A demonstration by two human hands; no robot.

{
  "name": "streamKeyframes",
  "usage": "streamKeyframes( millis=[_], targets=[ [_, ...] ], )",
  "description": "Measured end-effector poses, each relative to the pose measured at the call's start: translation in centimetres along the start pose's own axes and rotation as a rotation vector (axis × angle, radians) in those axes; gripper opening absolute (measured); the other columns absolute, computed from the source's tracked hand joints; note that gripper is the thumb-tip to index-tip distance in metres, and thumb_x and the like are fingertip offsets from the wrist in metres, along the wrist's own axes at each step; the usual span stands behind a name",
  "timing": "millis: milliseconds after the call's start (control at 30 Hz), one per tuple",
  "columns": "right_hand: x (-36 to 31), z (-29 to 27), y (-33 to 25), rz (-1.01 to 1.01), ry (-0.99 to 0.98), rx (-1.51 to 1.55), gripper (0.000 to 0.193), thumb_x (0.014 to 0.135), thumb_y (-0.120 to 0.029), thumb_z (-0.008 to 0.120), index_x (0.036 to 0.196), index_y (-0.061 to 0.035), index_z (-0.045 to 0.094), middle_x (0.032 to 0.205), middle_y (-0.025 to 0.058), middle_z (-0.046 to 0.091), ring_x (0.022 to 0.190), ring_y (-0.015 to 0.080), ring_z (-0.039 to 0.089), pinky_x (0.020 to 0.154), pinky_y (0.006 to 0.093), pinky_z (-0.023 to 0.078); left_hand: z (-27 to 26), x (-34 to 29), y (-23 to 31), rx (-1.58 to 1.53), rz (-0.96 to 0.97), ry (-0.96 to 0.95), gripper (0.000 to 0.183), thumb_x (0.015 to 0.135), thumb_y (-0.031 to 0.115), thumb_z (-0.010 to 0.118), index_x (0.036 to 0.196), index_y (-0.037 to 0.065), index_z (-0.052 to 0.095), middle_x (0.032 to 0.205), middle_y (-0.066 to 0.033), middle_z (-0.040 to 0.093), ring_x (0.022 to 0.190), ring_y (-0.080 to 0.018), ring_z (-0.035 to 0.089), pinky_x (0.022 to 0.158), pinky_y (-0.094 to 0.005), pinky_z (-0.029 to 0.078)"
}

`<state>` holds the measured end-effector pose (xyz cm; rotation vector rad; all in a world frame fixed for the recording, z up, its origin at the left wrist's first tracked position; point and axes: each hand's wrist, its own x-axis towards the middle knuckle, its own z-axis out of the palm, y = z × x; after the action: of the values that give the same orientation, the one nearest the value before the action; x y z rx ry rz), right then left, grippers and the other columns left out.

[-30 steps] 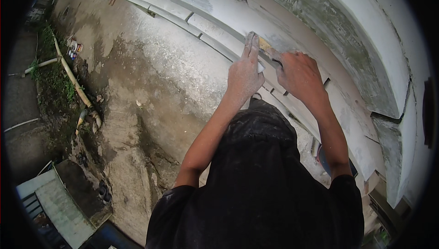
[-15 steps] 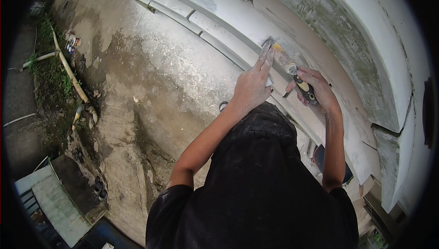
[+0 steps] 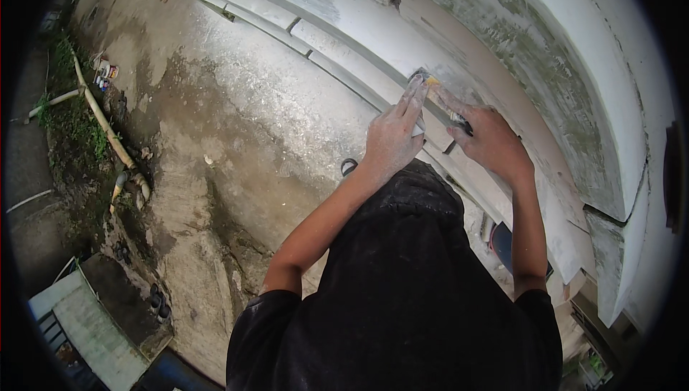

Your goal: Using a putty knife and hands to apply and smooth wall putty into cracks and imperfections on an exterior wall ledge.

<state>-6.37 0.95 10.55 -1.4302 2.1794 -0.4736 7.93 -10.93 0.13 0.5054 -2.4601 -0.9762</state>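
Observation:
My right hand [image 3: 495, 143] is closed round a putty knife [image 3: 432, 81], its fingers stretched along the tool toward the blade. Most of the black-and-yellow handle is hidden under that hand. My left hand [image 3: 391, 136], dusted with pale powder, has its fingers together and pointing at the blade's end, touching or very close to it. A pale flat edge [image 3: 418, 130] shows beside its palm; what it belongs to is hidden. Both hands are over the whitish plastered ledge [image 3: 359, 21], with the blade's end near the ledge's edge.
Stepped ledges and a grey-green plastered wall [image 3: 531, 39] curve along the right. Far below on the left lies stained concrete ground [image 3: 194, 140], with a pipe [image 3: 108, 125], plants and small containers [image 3: 106, 71]. A low roof [image 3: 93, 319] stands at lower left.
My right hand has slid up the putty knife from its handle toward the blade, covering more of the tool. My left hand stays nearly in place by the blade's end.

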Motion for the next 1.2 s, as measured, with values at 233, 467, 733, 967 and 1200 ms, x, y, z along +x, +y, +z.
streamKeyframes(
  millis=[233,467,733,967,1200],
  targets=[
    [2.0,-0.1,-1.7,0.191,-0.164,-0.235,0.046,0.079,0.001,0.055,0.124,-0.0067,0.063,0.092,0.0272,0.065,0.097,0.0432,0.061,0.088,0.0515,0.05,-0.8,0.5,-0.9,-0.019,0.009,0.052,0.087,0.067,0.002,0.073,0.148,0.012,0.042,0.149,-0.0103,0.049,0.101,-0.0336,0.068,0.079,-0.0385,0.058],
    [2.9,-0.3,-2.7,0.227,-0.143,-0.269,0.021,0.077,0.002,0.055,0.097,0.0058,0.062,0.095,0.0264,0.064,0.098,0.0417,0.061,0.087,0.0516,0.049,-1.3,0.8,-1.1,-0.017,0.002,-0.048,0.088,0.066,0.003,0.071,0.147,0.003,0.037,0.154,-0.0137,0.041,0.1,-0.0347,0.067,0.079,-0.0412,0.057],
    [1.9,-1.0,-3.2,0.257,-0.125,-0.328,0.018,0.078,0.002,0.056,0.095,0.0056,0.06,0.094,0.0247,0.064,0.099,0.04,0.06,0.089,0.05,0.049,-1.5,0.5,-0.5,-0.05,-0.023,-0.118,0.093,0.067,0.005,0.073,0.152,0.01,0.034,0.153,-0.0134,0.044,0.1,-0.0364,0.068,0.077,-0.0416,0.059],
    [1.1,0.1,-3.0,0.224,-0.061,-0.276,0.025,0.079,0.003,0.055,0.102,0.0039,0.063,0.095,0.0247,0.065,0.098,0.0399,0.061,0.087,0.0498,0.05,-2.0,0.5,-0.2,-0.038,0.014,-0.199,0.1,0.068,0.004,0.073,0.155,0.004,0.024,0.157,-0.0188,0.034,0.101,-0.0385,0.066,0.076,-0.0431,0.058],
    [2.0,0.3,-2.7,0.158,-0.054,-0.29,0.032,0.08,0.004,0.053,0.11,0.0017,0.064,0.098,0.0264,0.064,0.097,0.0421,0.062,0.088,0.0494,0.05,-1.8,0.4,-0.1,0.052,-0.038,-0.185,0.097,0.068,0.007,0.073,0.153,0.001,0.026,0.157,-0.0179,0.034,0.096,-0.0381,0.068,0.073,-0.0422,0.058]
  ],
)
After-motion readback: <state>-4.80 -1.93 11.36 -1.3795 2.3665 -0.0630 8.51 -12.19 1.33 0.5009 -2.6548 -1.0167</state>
